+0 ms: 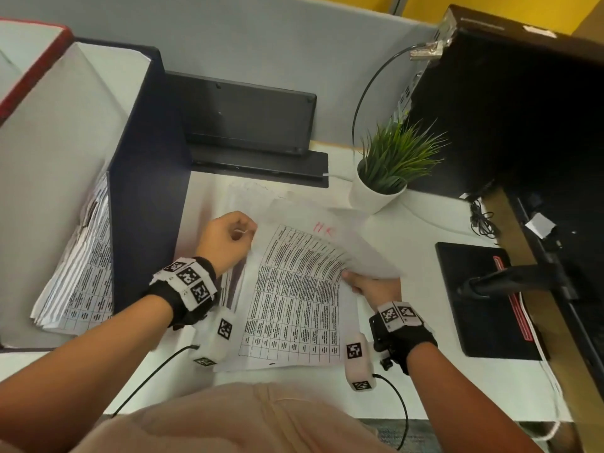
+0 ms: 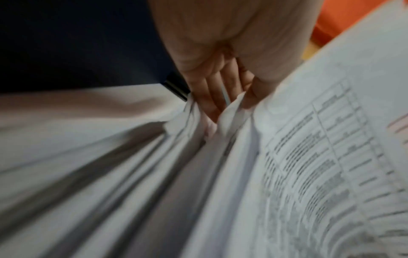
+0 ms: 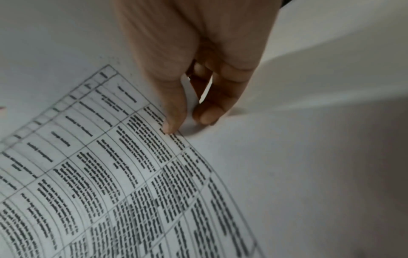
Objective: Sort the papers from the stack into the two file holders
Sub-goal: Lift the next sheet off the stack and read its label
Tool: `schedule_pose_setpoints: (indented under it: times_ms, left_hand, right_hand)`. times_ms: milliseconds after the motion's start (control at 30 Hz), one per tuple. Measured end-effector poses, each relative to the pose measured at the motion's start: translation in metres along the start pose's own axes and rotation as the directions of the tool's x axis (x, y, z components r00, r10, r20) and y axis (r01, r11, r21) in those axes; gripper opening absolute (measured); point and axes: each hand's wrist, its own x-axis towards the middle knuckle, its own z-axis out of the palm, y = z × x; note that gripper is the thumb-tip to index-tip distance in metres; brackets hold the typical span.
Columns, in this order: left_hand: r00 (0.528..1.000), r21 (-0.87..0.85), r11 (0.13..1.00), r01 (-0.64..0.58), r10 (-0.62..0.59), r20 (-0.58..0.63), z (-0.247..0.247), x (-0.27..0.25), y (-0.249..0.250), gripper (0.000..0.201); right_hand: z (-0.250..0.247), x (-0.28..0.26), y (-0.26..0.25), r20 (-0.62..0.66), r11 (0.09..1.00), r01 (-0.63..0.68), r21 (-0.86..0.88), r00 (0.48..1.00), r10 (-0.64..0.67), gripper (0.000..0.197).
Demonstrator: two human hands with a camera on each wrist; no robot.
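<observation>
White bench under a grey partition, stack of papers lying mid-bench, left hand with fingers pinching its far left corner, right hand pinching the top sheet's right edge, navy file holder at left holding sorted papers

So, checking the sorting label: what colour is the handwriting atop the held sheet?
Red handwriting, clearest in the head view.

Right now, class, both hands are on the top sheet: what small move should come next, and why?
Probably lift the top sheet clear of the stack. The left hand grips its far left corner, the right hand pinches its right edge, and it already bows upward; the holder stands to the left.
</observation>
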Motion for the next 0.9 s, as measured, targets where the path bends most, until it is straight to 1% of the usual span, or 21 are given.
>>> schedule_pose_setpoints:
  times_ms: [67,100,133,200,267,300,333,367,433,467,567,633,767,833,900]
  left_hand:
    - [0.998,-0.071,0.997,0.043,-0.04,0.043,-0.001,0.002,-0.001,0.026]
    - [0.997,-0.088,0.995,0.051,-0.046,0.068,-0.002,0.002,0.0,0.029]
    - [0.994,-0.101,0.993,0.062,-0.052,0.094,-0.002,0.003,0.0,0.031]
    - [0.988,-0.116,0.989,0.091,-0.075,0.136,-0.003,0.007,0.0,0.032]
    - [0.981,-0.111,0.983,0.145,-0.129,0.145,-0.003,0.012,0.001,0.034]
    - [0.978,-0.094,0.98,0.175,-0.162,0.13,-0.003,0.015,0.001,0.034]
    - [0.975,-0.065,0.976,0.206,-0.199,0.102,-0.003,0.017,0.002,0.033]
    - [0.97,-0.029,0.971,0.237,-0.234,0.066,-0.002,0.019,0.003,0.028]
    - [0.951,0.051,0.95,0.308,-0.309,0.019,-0.002,0.023,0.004,0.015]
    - [0.933,0.096,0.93,0.355,-0.358,0.021,-0.002,0.023,0.006,0.012]
    - [0.869,0.204,0.857,0.474,-0.492,0.047,-0.002,0.024,0.011,0.03]
    - [0.853,0.274,0.827,0.49,-0.521,0.046,0.0,0.024,0.014,0.037]
    - [0.86,0.409,0.788,0.46,-0.51,0.014,0.005,0.022,0.021,0.043]
    - [0.85,0.434,0.774,0.462,-0.525,0.031,0.005,0.022,0.023,0.041]
    - [0.822,0.414,0.766,0.492,-0.565,0.069,0.005,0.022,0.024,0.041]
  right_hand:
    - [0.0,0.0,-0.002,-0.002,1.0,0.004,0.012,1.0,-0.004,0.044]
    - [0.0,-0.001,-0.003,0.006,1.0,0.014,0.008,1.0,-0.014,0.047]
    - [-0.001,-0.001,-0.004,0.014,1.0,0.023,-0.008,1.0,-0.023,0.042]
    - [-0.001,-0.001,-0.004,0.042,0.997,0.042,-0.07,0.998,-0.039,0.021]
    - [-0.001,-0.001,-0.003,0.073,0.989,0.062,-0.135,0.996,-0.053,0.027]
    - [-0.001,0.0,-0.002,0.094,0.987,0.079,-0.139,0.993,-0.067,0.026]
    - [-0.001,-0.002,-0.002,0.111,0.989,0.102,-0.107,0.99,-0.09,0.02]
    - [-0.001,-0.005,-0.002,0.12,0.989,0.131,-0.063,0.985,-0.123,0.018]
    - [-0.002,-0.007,0.0,0.098,0.986,0.166,0.007,0.981,-0.166,0.033]
    - [-0.002,-0.007,0.001,0.089,0.986,0.161,0.038,0.982,-0.164,0.037]
    - [-0.002,-0.005,0.002,0.089,0.986,0.134,0.102,0.986,-0.143,0.04]
    - [-0.001,-0.006,0.001,0.087,0.987,0.126,0.097,0.987,-0.134,0.04]
    - [-0.001,-0.007,0.001,0.087,0.982,0.075,0.173,0.992,-0.092,0.04]
    - [-0.001,-0.005,0.003,0.087,0.976,0.04,0.214,0.994,-0.059,0.042]
    - [-0.001,-0.004,0.004,0.08,0.983,0.053,0.176,0.994,-0.068,0.042]
